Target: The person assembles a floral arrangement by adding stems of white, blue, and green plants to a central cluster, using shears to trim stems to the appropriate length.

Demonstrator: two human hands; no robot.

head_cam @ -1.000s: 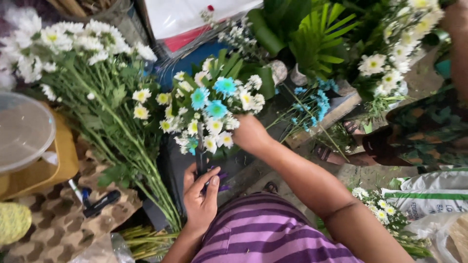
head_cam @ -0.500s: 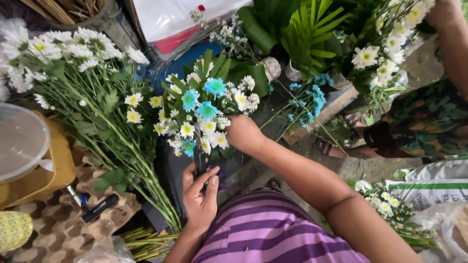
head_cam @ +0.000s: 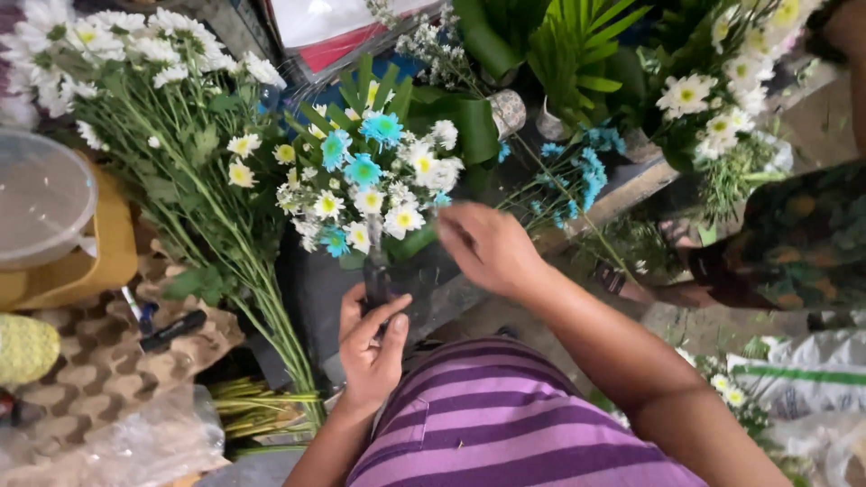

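My left hand [head_cam: 368,341] grips the stems of a small bouquet [head_cam: 372,188] of white, yellow-centred and turquoise flowers with green leaf blades behind them. My right hand [head_cam: 487,245] is at the bouquet's lower right edge, fingers curled beside a green stem or leaf; I cannot tell whether it pinches it. I wear a purple striped shirt [head_cam: 505,431].
A big bunch of white daisies [head_cam: 162,108] with long stems lies at left. A yellow box with a clear lid [head_cam: 45,216] sits far left. Turquoise sprigs [head_cam: 577,176], palm leaves [head_cam: 577,45] and more white flowers [head_cam: 722,99] lie beyond. Another person's patterned clothing [head_cam: 794,234] is at right.
My right hand has drawn back from among the flower heads to the bouquet's lower right side. The left hand keeps its hold on the stems.
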